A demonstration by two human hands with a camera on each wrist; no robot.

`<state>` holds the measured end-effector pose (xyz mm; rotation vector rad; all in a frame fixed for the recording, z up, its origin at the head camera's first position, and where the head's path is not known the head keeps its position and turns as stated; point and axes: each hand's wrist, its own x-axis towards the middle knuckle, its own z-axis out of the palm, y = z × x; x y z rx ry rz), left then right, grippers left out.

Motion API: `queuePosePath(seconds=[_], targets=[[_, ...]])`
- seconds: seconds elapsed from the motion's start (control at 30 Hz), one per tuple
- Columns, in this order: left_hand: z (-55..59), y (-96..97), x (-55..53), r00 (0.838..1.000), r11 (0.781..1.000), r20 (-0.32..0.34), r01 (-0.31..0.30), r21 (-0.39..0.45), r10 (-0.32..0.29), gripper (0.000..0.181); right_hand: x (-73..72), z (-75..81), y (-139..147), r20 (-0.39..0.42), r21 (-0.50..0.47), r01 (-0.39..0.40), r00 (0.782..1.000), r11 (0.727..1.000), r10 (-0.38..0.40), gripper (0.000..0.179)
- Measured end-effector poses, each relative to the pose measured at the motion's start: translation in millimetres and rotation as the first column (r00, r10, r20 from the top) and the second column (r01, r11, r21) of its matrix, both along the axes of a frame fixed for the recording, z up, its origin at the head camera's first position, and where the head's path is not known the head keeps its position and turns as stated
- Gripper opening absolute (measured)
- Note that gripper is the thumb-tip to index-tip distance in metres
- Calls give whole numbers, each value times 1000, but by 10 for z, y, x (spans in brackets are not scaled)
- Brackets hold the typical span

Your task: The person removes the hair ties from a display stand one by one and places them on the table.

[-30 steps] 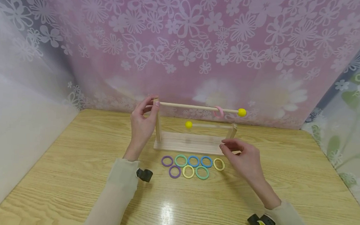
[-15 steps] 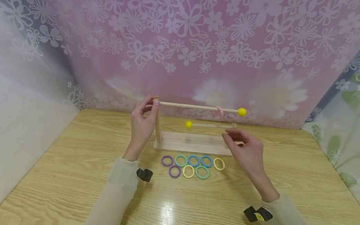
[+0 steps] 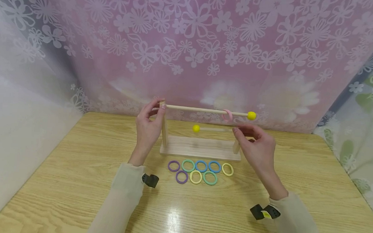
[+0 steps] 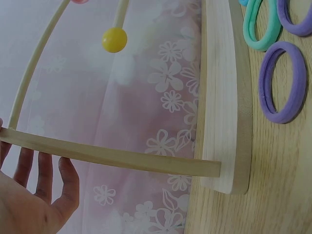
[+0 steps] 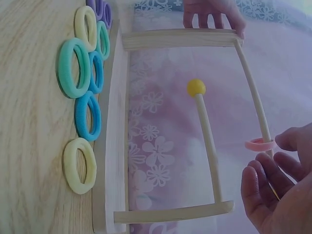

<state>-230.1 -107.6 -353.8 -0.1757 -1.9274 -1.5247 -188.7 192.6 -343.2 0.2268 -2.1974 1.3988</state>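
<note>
A wooden rack (image 3: 200, 148) stands on the table with two posts of unequal height, each bearing a rod tipped with a yellow ball. My left hand (image 3: 148, 125) grips the top of the taller post (image 4: 112, 153), at the root of the upper rod (image 3: 193, 109). A pink hair tie (image 5: 256, 146) hangs around that rod, nearer its ball end (image 3: 251, 116). My right hand (image 3: 258, 146) is beside the shorter post (image 5: 170, 214), fingers loosely curled and holding nothing visible. In the head view its fingertips cover the root of the lower rod (image 5: 209, 146), just below the pink hair tie.
Several hair ties in purple (image 4: 265, 100), green (image 5: 63, 78), blue (image 5: 79, 119) and yellow (image 5: 68, 168) lie in two rows before the rack's base. A floral curtain (image 3: 190, 59) hangs behind the wooden table (image 3: 73, 181).
My right hand has risen from near the base to the top of the shorter post. My left hand keeps its grip, and the pink hair tie stays on the upper rod.
</note>
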Motion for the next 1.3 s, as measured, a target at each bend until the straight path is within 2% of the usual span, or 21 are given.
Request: queuePosePath(seconds=[0.3,0.57,0.83,1.3], targets=[[-8,1,-8,1000,1000,-4,-7,-8,7,27,-97,11,-18,-53,-50,-23,998,998,20,15],[0,3,-9,1000,1000,3,-7,-4,7,26,-145,41,-41,-39,-51,-19,999,999,17,16],[0,0,-9,1000,1000,7,1,-6,-1,27,-200,67,-57,-67,-21,-28,997,999,26,18],[-10,-19,7,1000,1000,9,9,-6,-9,28,-264,105,-77,-62,4,-35,997,999,35,19]])
